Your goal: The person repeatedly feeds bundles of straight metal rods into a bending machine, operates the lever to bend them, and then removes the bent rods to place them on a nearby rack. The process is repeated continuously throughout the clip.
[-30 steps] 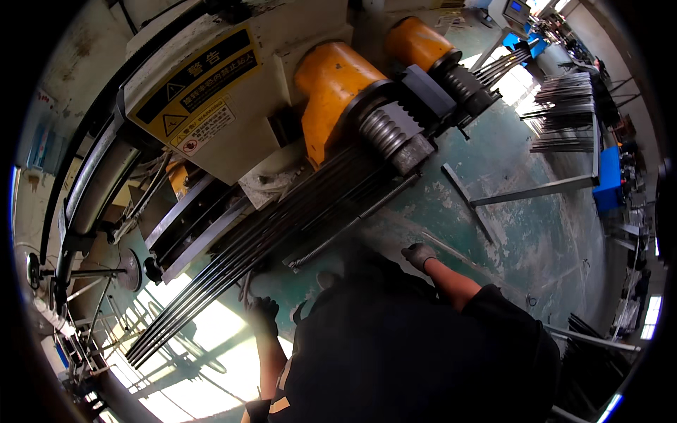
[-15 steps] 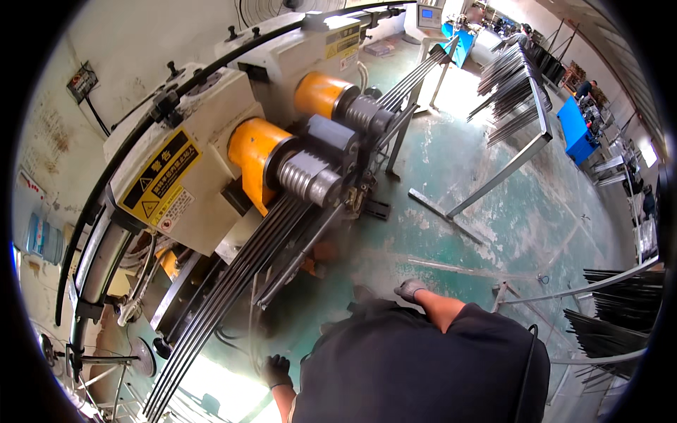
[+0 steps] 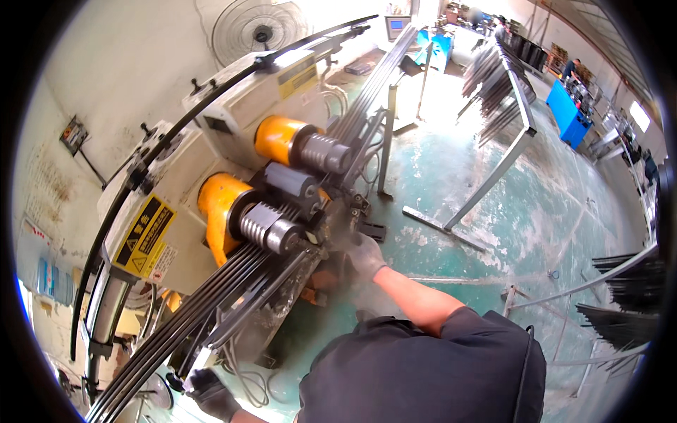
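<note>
My left hand (image 3: 214,396), in a grey glove with dark fingers, is at the lower end of a metal guide rail (image 3: 247,304). Its fingers meet the rail's end, but their grip is unclear. My right hand (image 3: 365,255), also gloved, reaches to the front of a pale machine (image 3: 173,211), close beside its rollers; its fingers are blurred. Several long black metal rods (image 3: 176,321) run side by side along the machine, passing under a ribbed steel roller (image 3: 271,227) with an orange housing (image 3: 227,204). Another ribbed roller (image 3: 326,153) sits farther along.
A curved black tube (image 3: 194,99) arches over the machine. Ahead on the right, a grey metal rack (image 3: 486,180) carries dark rods, and more rods (image 3: 624,314) lie on a stand at the right. A fan (image 3: 261,32) is by the wall. Other people work in the distance.
My right hand has moved forward to the rollers. My left hand has moved left to the rail's lower end. The view has shifted, and the fan now shows more fully.
</note>
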### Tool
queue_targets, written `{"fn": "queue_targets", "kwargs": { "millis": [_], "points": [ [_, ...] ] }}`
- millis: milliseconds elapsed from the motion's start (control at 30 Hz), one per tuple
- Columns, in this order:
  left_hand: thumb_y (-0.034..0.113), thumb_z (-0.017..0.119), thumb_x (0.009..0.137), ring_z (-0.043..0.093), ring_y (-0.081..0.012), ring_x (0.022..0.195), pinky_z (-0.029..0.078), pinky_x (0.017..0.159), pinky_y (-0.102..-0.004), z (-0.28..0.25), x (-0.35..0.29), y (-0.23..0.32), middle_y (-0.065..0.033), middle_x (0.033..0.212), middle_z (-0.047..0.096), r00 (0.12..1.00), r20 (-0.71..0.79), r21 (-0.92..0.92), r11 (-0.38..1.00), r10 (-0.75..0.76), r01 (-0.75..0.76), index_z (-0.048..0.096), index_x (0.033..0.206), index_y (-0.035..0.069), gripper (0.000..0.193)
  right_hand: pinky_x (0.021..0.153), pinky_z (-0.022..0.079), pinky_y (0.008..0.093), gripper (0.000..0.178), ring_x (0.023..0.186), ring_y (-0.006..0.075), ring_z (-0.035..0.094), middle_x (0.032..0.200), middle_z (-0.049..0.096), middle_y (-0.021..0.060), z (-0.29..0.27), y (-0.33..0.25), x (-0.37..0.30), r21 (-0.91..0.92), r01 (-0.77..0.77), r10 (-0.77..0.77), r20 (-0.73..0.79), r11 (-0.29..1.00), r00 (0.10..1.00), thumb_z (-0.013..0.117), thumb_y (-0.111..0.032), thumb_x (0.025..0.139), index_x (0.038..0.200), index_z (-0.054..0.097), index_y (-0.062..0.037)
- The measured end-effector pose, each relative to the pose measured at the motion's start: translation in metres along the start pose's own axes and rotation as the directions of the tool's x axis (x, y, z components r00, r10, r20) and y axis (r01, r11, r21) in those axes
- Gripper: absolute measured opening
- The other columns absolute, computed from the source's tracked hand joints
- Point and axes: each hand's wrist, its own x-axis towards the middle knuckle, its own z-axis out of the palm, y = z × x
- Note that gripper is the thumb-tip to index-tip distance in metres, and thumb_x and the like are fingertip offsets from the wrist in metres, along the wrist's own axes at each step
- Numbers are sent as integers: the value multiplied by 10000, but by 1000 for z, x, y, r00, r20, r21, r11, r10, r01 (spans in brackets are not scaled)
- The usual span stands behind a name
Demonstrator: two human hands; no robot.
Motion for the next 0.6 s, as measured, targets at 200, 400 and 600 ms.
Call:
{"fn": "queue_targets", "kwargs": {
  "millis": [200, 400, 600],
  "points": [
    [410, 602, 1032, 714, -336, 933, 575, 905, -392, 300, 128, 45, -203, 1026, 738, 809, -367, 257, 886, 458, -386, 666, 1130, -57, 481, 928, 492, 332, 426, 978, 172, 644, 1101, 751, 83, 17, -100, 25, 321, -34, 66, -90, 946, 994, 640, -368, 1046, 1266, 712, -10],
    [348, 636, 1022, 713, -325, 919, 580, 876, -381, 409, 217, 7, -206, 1022, 739, 900, -10, 551, 753, 435, -358, 661, 1133, -70, 433, 921, 493, 340, 449, 980, 184, 658, 1090, 754, 89, 22, -64, 106, 365, -28, 88, -149, 930, 985, 612, -389, 1059, 1266, 710, -2],
    [331, 487, 1104, 530, -262, 1393, 383, 1200, -398, 372, 323, 6, -156, 1525, 556, 966, 92, 805, 554, 240, -214, 543, 1518, 2, 532, 954, 511, 360, 472, 1088, 229, 705, 1152, 768, 122, 9, -103, 119, 217, -49, 48, 8, 975, 999, 646, -393, 1004, 1312, 700, -38]
  ]
}}
